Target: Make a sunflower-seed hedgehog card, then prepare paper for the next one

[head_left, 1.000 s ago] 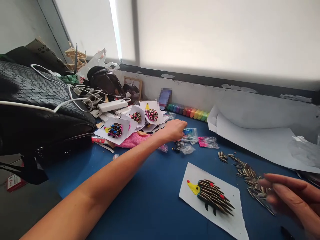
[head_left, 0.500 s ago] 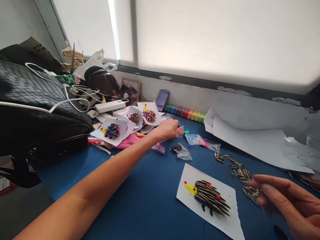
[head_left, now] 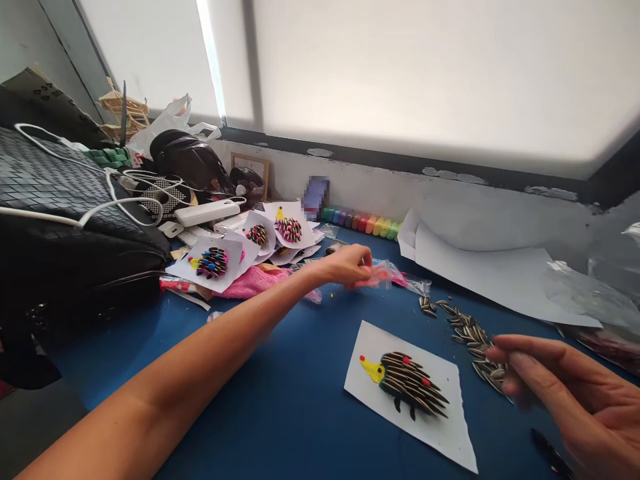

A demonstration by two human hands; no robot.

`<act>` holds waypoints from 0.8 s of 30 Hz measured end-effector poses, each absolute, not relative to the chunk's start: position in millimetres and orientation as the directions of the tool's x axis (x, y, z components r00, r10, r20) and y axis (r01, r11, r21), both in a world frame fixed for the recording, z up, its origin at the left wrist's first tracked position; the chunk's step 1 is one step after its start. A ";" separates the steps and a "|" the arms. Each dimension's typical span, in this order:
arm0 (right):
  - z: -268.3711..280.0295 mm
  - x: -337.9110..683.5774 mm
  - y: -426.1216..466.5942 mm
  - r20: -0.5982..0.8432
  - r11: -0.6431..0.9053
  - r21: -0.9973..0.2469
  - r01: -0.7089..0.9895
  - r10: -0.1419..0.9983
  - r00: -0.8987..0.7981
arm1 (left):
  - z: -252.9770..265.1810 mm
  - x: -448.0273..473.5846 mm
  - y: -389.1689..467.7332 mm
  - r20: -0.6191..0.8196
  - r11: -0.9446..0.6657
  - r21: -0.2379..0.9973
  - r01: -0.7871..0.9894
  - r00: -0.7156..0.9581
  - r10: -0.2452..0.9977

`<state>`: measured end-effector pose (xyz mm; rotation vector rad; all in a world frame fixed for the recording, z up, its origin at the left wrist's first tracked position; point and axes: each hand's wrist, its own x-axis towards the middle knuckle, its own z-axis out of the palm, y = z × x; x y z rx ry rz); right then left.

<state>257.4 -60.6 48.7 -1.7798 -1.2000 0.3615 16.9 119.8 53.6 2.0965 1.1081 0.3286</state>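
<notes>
Left hand (head_left: 353, 265) likely holds packet (head_left: 379, 273); tabletop (head_left: 300, 380) between forearm (head_left: 200, 360), card (head_left: 441, 437) edge.

We stretch our left arm (head_left: 200, 357) forward on a long slant from the lower left, bare and almost straight, with the left hand (head_left: 350, 265) at its far end, its fingers (head_left: 365, 257) curled inward. Our right hand (head_left: 575, 400) hangs at the lower right, thumb (head_left: 540, 383) and forefinger (head_left: 530, 344) drawn close together, tips slightly blurred.
</notes>
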 end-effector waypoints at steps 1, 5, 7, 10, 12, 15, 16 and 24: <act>49.9 256.5 -61.1 0.223 -0.100 -0.811 0.577 0.858 0.462 | 52.5 20.0 119.9 -0.052 -0.371 0.695 0.616 0.558 0.828; 58.3 250.0 -60.3 0.237 -0.100 -0.807 0.582 0.848 0.474 | 57.3 38.8 116.5 0.102 -0.445 0.622 0.644 0.497 0.862; 64.6 245.4 -59.0 0.214 -0.114 -0.822 0.558 0.846 0.488 | 57.5 54.4 115.2 0.149 -0.489 0.568 0.662 0.502 0.852; 71.7 239.7 -58.9 0.186 -0.138 -0.832 0.538 0.843 0.504 | 48.5 79.4 117.9 0.165 -0.530 0.490 0.693 0.523 0.836; 73.0 237.1 -60.7 0.197 -0.110 -0.838 0.534 0.853 0.484 | 38.6 90.2 123.2 0.146 -0.537 0.451 0.713 0.535 0.832; 71.7 234.5 -64.0 0.240 -0.049 -0.850 0.525 0.850 0.468 | 26.5 89.6 134.0 0.137 -0.511 0.433 0.743 0.506 0.852; 71.3 234.2 -64.6 0.243 -0.041 -0.854 0.519 0.850 0.467 | 24.6 85.3 137.4 0.139 -0.495 0.438 0.750 0.488 0.862; 67.5 240.9 -62.1 0.206 -0.029 -0.871 0.491 0.885 0.417 | 42.5 50.3 124.7 0.129 -0.420 0.685 0.594 0.469 0.874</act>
